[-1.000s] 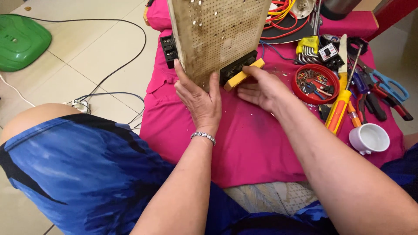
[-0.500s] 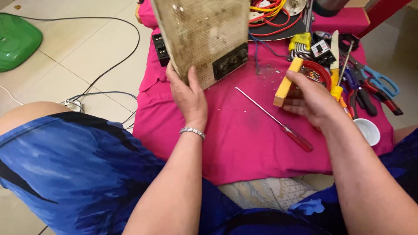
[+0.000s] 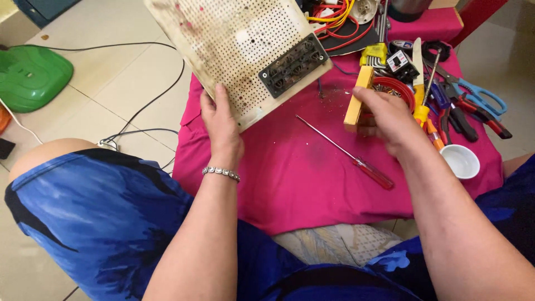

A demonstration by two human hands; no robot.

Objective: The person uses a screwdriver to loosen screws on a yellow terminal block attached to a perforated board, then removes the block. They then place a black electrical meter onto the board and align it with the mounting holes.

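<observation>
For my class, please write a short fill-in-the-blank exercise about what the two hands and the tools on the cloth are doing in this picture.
1. The left hand holds up a perforated ____ panel.
2. The right hand grips a ____ block.
3. A screwdriver with a ____ handle lies on the pink cloth.
4. A small white ____ sits beside the right wrist.

Missing words: cream; yellow; red; bowl

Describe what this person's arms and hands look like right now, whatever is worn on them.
Both forearms are bare, no sleeves or gloves in view. The left hand has a silver beaded bracelet at its wrist. The right hand shows no jewellery.
</observation>
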